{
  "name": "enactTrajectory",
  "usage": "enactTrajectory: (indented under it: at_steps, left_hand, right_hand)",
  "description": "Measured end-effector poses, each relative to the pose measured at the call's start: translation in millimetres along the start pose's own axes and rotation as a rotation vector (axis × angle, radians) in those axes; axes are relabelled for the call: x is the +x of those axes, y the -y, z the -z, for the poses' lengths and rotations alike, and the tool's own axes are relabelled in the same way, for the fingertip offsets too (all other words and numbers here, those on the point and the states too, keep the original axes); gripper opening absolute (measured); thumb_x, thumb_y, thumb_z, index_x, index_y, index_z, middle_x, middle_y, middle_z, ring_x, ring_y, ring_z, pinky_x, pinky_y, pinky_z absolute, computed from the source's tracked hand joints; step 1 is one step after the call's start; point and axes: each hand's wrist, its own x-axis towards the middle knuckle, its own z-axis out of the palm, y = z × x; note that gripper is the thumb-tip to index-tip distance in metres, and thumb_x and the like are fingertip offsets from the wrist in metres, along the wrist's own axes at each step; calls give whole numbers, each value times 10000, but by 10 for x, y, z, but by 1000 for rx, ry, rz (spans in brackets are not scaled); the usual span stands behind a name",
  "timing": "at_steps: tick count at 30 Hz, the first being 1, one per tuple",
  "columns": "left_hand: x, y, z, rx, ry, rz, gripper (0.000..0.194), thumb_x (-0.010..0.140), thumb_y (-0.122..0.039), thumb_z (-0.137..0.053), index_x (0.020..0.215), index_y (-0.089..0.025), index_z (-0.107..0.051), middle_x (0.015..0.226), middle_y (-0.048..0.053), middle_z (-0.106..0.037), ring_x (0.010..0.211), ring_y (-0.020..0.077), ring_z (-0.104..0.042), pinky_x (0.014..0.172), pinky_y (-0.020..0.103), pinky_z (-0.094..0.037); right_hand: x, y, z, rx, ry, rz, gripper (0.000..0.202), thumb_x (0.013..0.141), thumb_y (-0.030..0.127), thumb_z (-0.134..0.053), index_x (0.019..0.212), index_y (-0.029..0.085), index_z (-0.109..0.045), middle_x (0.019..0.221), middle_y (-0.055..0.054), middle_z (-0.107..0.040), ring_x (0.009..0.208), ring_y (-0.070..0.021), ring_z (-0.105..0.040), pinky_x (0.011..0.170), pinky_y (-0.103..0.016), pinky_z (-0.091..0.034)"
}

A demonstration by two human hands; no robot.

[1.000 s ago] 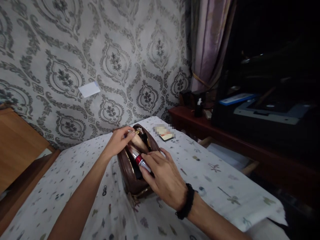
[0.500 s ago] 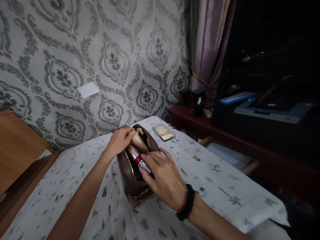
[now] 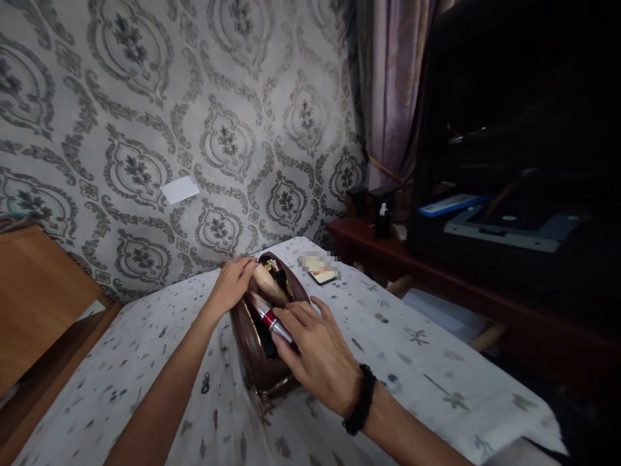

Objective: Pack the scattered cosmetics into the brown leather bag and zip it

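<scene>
A brown zippered bag (image 3: 250, 353) lies on the bedspread with its top unzipped. My left hand (image 3: 233, 283) is closed over the bag's far left rim, its fingertips beside a beige item (image 3: 269, 285) inside. Within the opening, my right hand (image 3: 317, 353) pinches a slim silver tube with a red band (image 3: 280, 329) between thumb and fingers. The tube lies slanted, its far end beside the beige item. Gold-coloured and dark small items (image 3: 275, 266) show at the bag's far end, too small to name. A black band circles my right wrist.
A phone (image 3: 320, 268) with a blurred screen lies on the patterned bedspread (image 3: 417, 388) beyond the bag. On the right are an open drawer (image 3: 444, 314), a dark red shelf (image 3: 359, 239) with a small bottle (image 3: 383, 221), and a large dark screen. Wooden furniture (image 3: 48, 298) stands left.
The view has tilted slightly, so the bag and hands sit a little lower in it. Both hands keep their holds; the tube has hardly moved within the bag.
</scene>
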Motion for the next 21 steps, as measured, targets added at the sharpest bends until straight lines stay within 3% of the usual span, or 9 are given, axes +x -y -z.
enactTrajectory:
  at_steps: [5, 7, 12, 15, 18, 21]
  left_hand:
    - [-189, 103, -38, -312, -347, 163, 403, 970, -435, -404, 1137, -176, -663, 1201, 101, -670, 1183, 238, -571, 1080, 381, -378]
    - [-302, 144, -87, -440, -423, 254, 396, 961, -468, -431, 1152, -195, -645, 1230, 93, -653, 1203, 235, -559, 1095, 384, -368]
    - [-618, 162, -279, -656, -518, 448, 387, 922, -532, -506, 1165, -243, -590, 1258, 64, -623, 1222, 230, -546, 1077, 380, -402]
    - [-753, 76, -397, -706, -534, 494, 427, 932, -557, -484, 1234, -264, -560, 1327, 56, -591, 1273, 221, -519, 1098, 364, -389]
    - [-779, -34, -484, -704, -546, 490, 464, 958, -569, -425, 1292, -267, -537, 1408, 53, -539, 1336, 209, -467, 1151, 346, -327]
    - [-727, -97, -536, -674, -542, 473, 481, 968, -568, -399, 1304, -250, -533, 1426, 68, -523, 1352, 213, -451, 1166, 353, -309]
  right_hand:
    - [-54, -42, -11, 13, -76, 41, 291, 913, 176, -542, 1197, 156, -597, 1053, -101, -693, 1070, -261, -612, 1079, -532, -313]
    - [-65, -58, -14, 6, -97, 45, 310, 904, 181, -556, 1210, 146, -592, 1048, -101, -693, 1063, -261, -616, 1086, -532, -314]
    - [-25, -65, 1, -32, -138, 62, 310, 897, 225, -566, 1196, 161, -616, 1051, -115, -679, 1068, -282, -606, 1067, -542, -365]
    - [11, -85, -40, -87, -141, 33, 414, 861, 266, -594, 1258, 148, -597, 1322, -202, -558, 1276, -366, -478, 1079, -587, -362]
    - [24, -131, -145, -88, -109, -21, 534, 848, 281, -598, 1354, 126, -532, 1503, -243, -368, 1411, -411, -322, 1099, -608, -355]
    - [16, -159, -244, -49, -86, -7, 443, 879, 281, -564, 1279, 93, -589, 1522, -266, -327, 1460, -416, -237, 1134, -588, -331]
